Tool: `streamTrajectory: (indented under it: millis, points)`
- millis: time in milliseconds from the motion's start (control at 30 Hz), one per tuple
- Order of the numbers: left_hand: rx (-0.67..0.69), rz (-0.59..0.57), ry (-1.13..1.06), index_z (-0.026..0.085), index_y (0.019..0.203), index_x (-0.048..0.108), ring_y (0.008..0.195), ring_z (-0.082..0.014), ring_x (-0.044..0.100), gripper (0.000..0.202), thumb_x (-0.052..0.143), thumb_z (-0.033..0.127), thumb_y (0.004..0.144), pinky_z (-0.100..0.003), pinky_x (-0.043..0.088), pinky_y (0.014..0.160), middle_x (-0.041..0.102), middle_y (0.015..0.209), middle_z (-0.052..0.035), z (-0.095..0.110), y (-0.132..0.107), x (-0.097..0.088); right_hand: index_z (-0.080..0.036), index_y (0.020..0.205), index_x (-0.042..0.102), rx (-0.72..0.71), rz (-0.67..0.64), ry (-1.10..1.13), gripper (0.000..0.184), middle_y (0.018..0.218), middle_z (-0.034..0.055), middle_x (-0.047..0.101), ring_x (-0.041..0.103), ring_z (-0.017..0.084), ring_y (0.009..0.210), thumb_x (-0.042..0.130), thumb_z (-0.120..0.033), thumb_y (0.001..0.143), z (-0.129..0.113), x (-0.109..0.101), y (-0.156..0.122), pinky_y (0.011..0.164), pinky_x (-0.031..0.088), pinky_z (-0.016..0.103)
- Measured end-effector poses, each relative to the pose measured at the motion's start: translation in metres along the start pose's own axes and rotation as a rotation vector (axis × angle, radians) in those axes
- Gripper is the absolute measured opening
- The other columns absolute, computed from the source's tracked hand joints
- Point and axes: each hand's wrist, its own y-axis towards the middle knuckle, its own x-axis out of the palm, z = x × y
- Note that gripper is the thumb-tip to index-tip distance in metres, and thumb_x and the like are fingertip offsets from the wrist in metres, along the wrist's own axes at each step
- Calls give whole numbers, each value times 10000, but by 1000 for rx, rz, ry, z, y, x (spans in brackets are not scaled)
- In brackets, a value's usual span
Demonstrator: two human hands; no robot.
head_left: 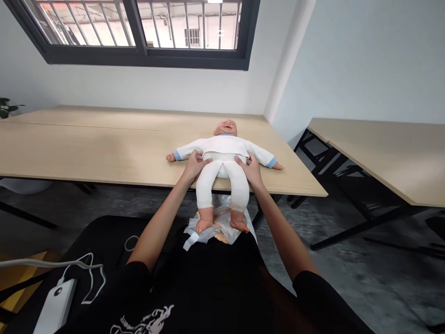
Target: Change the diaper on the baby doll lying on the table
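Note:
A baby doll (225, 157) lies face up on the wooden table (114, 153), its arms stretched out sideways and its legs hanging over the front edge. It wears a white top with blue cuffs; its lower body and legs are white, with bare feet. My left hand (195, 167) grips the doll's hip on the left, thumb on top and fingers partly hidden. On the other hip, my right hand (251, 169) holds in the same way. Below the doll's feet, a crumpled clear plastic bag (208, 236) with something skin-coloured rests on my lap.
A second table (382, 153) stands to the right, with dark folded frames beneath. On a black chair (114, 232) at lower left lie a white power bank (57, 304) with a cable and a ring-shaped band (131, 243). A window (139, 51) is behind the table.

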Motion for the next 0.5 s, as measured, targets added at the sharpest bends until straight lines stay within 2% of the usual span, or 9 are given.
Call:
streamTrajectory:
  millis: [67,133,200,267,300,333,367,400,500]
  points:
    - [29,64,32,199,911,491,806,-172,572,369,785,305,714,-282,457,767,577,875,-21,3,-2,1,-151,1316,490,-129,202,-105,671,1352,192,533,553,289,1220,672,-557,814,-8,-1,-11,1117,438,472]
    - [113,161,86,201,930,511,894,-193,596,327,747,360,769,-293,469,822,594,952,-52,8,-18,-2,-188,1255,498,-314,354,-158,507,1331,169,514,556,254,1178,589,-533,895,-14,-8,-35,1053,481,425]
    - [222,257,158,212,944,522,944,-200,605,300,696,426,826,-287,475,834,603,1010,-65,10,-48,-8,-212,1110,519,-437,357,-215,335,1137,130,571,588,233,1030,529,-508,952,-11,-21,-69,930,520,390]
    - [302,351,263,226,909,533,873,-189,592,258,609,472,895,-279,470,798,592,917,-38,7,-88,-17,-233,915,518,-507,232,-368,250,868,72,558,563,212,812,487,-472,982,5,-39,-104,795,507,366]
    - [313,378,314,233,866,528,783,-178,563,258,560,483,922,-276,463,752,558,822,-16,2,-108,-21,-240,842,513,-524,85,-456,266,782,56,535,532,205,731,491,-467,978,17,-49,-120,732,487,355]
    - [295,344,362,238,823,518,706,-171,530,275,520,487,939,-276,452,708,525,749,-1,-5,-125,-26,-242,790,510,-509,-100,-545,291,735,53,526,517,206,696,488,-466,976,31,-58,-132,704,467,354]
    - [256,274,402,240,778,506,662,-168,507,298,500,489,941,-278,442,678,511,707,5,-13,-139,-29,-243,742,499,-459,-226,-622,332,714,61,532,519,219,698,468,-472,979,45,-65,-141,710,456,368]
    - [194,172,445,239,736,496,638,-168,496,314,501,484,932,-281,436,660,506,677,7,-22,-149,-32,-240,725,506,-374,-288,-672,368,740,80,560,545,240,739,430,-489,986,60,-71,-146,746,457,389]
    - [-13,-28,485,234,666,499,612,-179,533,301,486,435,890,-293,447,647,542,631,-1,-48,-152,-35,-226,742,582,-61,-294,-643,488,829,124,639,612,309,886,341,-580,977,92,-75,-142,860,456,453]
